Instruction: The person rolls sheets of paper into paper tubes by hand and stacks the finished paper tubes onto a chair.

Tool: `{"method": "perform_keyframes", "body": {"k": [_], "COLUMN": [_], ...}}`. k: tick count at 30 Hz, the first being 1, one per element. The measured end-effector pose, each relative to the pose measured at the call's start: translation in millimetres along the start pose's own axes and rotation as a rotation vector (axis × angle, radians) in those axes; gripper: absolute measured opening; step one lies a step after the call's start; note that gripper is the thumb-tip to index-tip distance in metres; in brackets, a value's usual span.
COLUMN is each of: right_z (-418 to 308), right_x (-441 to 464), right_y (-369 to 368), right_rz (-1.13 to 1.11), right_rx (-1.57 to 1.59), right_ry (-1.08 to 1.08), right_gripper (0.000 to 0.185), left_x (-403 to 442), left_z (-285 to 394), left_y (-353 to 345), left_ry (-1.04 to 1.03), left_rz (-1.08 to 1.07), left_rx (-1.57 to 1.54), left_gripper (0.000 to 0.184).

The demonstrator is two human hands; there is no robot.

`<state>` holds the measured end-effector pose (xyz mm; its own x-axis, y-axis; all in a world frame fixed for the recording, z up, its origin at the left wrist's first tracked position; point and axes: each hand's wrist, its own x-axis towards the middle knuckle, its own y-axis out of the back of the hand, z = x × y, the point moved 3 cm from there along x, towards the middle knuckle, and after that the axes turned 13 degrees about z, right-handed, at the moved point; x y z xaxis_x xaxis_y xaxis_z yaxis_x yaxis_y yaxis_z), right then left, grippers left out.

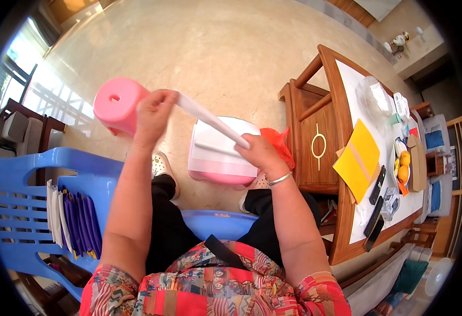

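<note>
A long white strip, like folded or rolled paper [210, 119], stretches at a slant between my hands. My left hand [156, 113] pinches its upper end, in front of the round pink stool [116, 100]. Around the lower end my right hand [263, 155] is closed, with a silver bangle at the wrist. Below the strip, a white sheet [221, 164] lies over a second pink stool [226, 177]. Another thin white roll or folded edge [215, 148] rests on that sheet, partly hidden by my right hand.
A red plastic bag [278, 145] sits right of the covered stool. The wooden table [341, 231] at right bears a yellow folder [358, 158], remotes and fruit. At left stands a blue plastic chair [20, 184] with purple and white folded pieces [81, 224] hanging on it.
</note>
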<state>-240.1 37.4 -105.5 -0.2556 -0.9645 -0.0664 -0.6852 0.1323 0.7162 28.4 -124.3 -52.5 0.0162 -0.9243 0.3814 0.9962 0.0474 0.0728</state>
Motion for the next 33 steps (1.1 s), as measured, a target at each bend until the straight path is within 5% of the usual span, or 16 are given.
{"method": "perform_keyframes", "body": {"k": [5,9,12,24,33], "right_z": [19,7,-18,-28,-32], "right_x": [8,14,8,-4,-10], "right_y": [25,4,8,14,7], "right_rz": [0.253,0.209,0.158,0.319,0.37], "right_rx": [-0.051,0.793,0.999,1.118,1.055], "right_ry": [-0.157,-0.084,-0.015,-0.005,-0.065], "right_gripper": [0.034,0.066,0.082,0.035,0.021], "left_x": [12,-26,-79,-158,-160], "left_z": [-24,-69,-80,-77,-48], "left_y": [20,-22,-64,-96,-101], "left_ry": [0.47,0.912,1.192,1.4,1.275], "left_rz": [0.273,0.135,-0.023,-0.314,-0.564], "left_rx": [-0.226,-0.312,-0.327,-0.138,0.055], "left_gripper": [0.023,0.02,0.023,0.028,0.033]}}
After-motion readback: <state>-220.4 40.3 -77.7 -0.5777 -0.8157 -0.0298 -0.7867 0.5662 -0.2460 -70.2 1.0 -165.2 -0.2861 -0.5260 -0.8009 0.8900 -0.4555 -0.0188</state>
